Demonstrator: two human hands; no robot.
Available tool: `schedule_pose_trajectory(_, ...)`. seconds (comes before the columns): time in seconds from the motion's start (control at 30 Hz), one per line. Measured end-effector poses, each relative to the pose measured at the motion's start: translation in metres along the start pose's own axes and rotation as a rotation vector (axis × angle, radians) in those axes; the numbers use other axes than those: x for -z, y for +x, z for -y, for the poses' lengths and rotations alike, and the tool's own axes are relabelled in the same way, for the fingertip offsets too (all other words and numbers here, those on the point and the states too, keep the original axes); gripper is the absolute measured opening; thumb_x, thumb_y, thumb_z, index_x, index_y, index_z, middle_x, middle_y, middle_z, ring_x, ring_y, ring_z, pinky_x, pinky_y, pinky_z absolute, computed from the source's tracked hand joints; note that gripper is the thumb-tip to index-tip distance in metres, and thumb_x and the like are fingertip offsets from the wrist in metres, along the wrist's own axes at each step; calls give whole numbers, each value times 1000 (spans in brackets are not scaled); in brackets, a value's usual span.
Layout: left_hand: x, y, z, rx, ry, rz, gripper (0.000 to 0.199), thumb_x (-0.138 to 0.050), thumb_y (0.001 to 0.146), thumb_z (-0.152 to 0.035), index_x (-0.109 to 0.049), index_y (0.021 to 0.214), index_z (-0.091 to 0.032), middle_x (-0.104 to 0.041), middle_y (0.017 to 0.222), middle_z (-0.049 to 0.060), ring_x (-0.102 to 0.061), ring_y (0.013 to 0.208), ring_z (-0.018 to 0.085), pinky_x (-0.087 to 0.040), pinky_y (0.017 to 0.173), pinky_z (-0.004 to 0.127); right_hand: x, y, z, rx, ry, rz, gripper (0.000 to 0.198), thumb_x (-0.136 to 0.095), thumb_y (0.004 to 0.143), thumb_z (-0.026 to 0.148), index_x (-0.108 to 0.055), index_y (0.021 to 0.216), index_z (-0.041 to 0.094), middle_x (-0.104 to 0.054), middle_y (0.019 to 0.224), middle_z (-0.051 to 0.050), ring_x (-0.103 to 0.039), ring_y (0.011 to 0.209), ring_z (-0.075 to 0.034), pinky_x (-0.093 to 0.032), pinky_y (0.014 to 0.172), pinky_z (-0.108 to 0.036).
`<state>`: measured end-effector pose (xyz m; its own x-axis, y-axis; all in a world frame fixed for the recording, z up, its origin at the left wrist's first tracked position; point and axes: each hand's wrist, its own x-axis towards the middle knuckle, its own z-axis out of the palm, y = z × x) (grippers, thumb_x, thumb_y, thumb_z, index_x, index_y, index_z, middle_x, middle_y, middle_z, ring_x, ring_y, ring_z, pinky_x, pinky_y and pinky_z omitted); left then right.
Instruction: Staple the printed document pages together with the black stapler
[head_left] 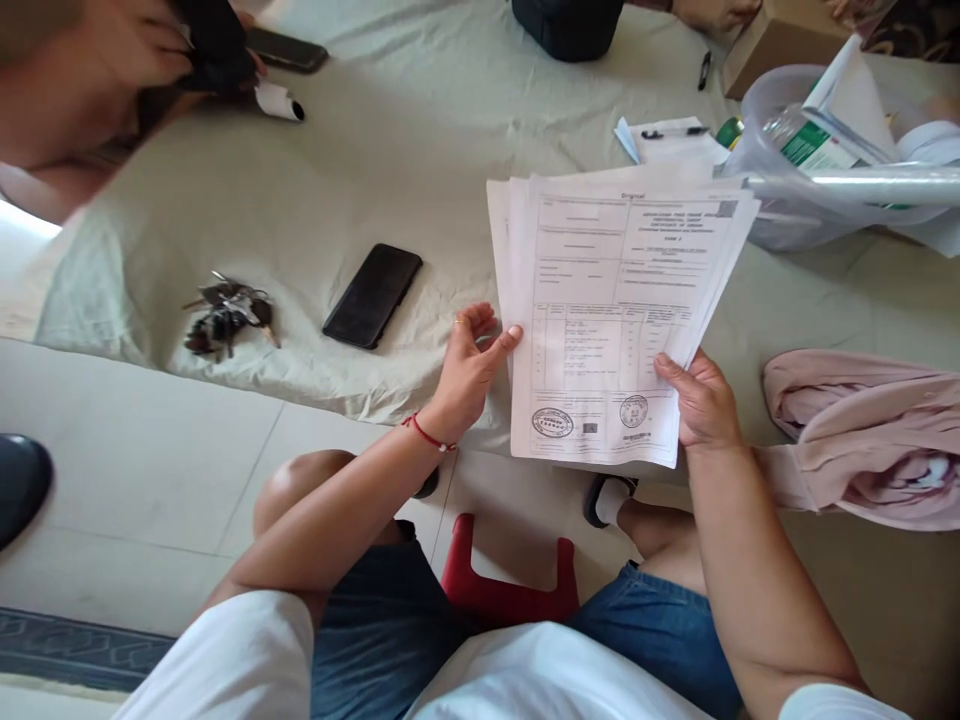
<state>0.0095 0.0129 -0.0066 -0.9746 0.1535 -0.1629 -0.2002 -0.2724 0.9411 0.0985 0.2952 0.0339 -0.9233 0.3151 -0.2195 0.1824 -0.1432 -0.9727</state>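
As both hands grip, paper stack (615, 320) upright, top away.

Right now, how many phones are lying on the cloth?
2. One black phone lies face up beside the keys, left of the held papers. A second phone lies at the top left near another person's hand. Others may be hidden.

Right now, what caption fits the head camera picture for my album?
Both hands, left hand and right hand, hold a stack of stamped forms near a black phone and keys.
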Motion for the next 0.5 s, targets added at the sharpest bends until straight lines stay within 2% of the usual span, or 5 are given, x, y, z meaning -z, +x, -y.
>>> schedule_pose_trajectory(0.1,-17,-5,-17,145,-134,303,61,-93,83,-61,-70,126,-24,-77,132,12,-69,136,37,-56,118,60,2,-6,1,154,-38,-36,40,-87,90,45,-79,128,34,-81,138,-2,-71,141,-31,-48,130,-59)
schedule_pose_trajectory(0.17,-30,-7,-34,137,-119,445,56,-97,81,-52,-76,123,-23,-80,127,12,-70,136,43,-56,118,66,-1,-9,7,272,-68,-74,37,-83,94,45,-79,130,36,-80,139,-2,-68,144,-31,-48,131,-57)
schedule_pose_trajectory(0.33,-43,12,-79,-134,-60,463,51,-104,73,-43,-81,113,-21,-80,121,10,-63,145,51,-55,117,71,-4,-10,33,471,-62,-174,52,-85,89,58,-75,138,43,-79,140,-2,-59,154,-33,-53,126,-56)
schedule_pose_trajectory(0.4,-38,23,-91,-242,-3,490,66,-109,62,-43,-78,114,-19,-80,121,10,-66,140,50,-57,114,68,-2,-10,40,427,-70,-127,64,-89,80,68,-74,138,44,-80,138,-2,-59,154,-34,-55,124,-56)
schedule_pose_trajectory(0.5,-25,28,-95,-246,83,445,70,-104,70,-47,-75,129,-23,-77,133,11,-66,142,43,-57,116,64,1,-11,44,286,-133,-39,71,-95,68,75,-78,129,43,-82,129,-5,-62,150,-37,-56,121,-59)
